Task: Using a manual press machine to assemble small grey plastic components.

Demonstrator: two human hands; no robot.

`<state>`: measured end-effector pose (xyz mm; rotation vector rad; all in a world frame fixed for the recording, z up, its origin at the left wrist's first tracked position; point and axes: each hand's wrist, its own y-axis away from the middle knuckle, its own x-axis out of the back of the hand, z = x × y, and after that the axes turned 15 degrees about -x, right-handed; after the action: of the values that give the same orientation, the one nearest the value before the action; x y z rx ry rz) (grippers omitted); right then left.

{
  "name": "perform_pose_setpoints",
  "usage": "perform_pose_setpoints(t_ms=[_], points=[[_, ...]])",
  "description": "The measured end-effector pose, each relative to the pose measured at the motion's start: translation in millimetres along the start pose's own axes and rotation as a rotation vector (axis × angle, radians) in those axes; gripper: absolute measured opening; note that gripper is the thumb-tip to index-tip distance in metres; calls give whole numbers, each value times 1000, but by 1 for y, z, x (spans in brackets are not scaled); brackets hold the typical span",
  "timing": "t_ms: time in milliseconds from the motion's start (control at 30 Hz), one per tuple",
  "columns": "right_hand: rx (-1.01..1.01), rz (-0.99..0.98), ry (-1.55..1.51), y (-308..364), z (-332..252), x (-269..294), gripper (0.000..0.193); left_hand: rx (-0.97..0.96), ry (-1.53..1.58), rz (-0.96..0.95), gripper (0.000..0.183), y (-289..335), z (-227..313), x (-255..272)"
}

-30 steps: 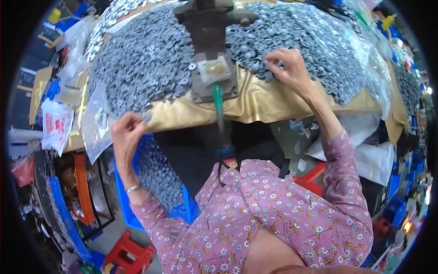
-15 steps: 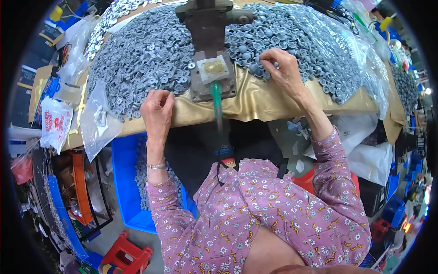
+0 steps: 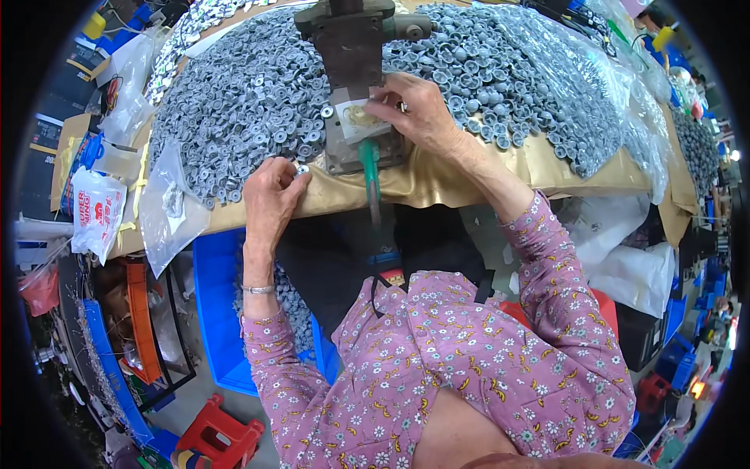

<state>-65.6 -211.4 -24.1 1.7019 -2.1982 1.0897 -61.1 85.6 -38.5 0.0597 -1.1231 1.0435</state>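
Observation:
A dark metal press with a green handle stands in the middle of a gold-covered table edge. Heaps of small grey round metal parts lie on both sides of it. My left hand rests at the table's edge left of the press, fingertips pinched on one small grey part. My right hand reaches to the press base, fingers at a pale plate there; whether it holds a part is hidden.
A blue bin with more grey parts sits below the table at the left. Clear plastic bags hang at the left edge. A red stool stands on the floor. White bags and blue crates lie at the right.
My left hand rose from below the table edge to the press's left side with a part. My right hand slid left from the right heap to the press base.

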Motion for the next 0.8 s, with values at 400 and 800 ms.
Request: perform_pose_setpoints(t_ms=[400,800], points=[[-242,-55,-229,8,1,-5,11,198,321,75,12,-15,4,0],[247,90,128,16,11,-7,12,-96,381,-1,14,-102,30,-33]])
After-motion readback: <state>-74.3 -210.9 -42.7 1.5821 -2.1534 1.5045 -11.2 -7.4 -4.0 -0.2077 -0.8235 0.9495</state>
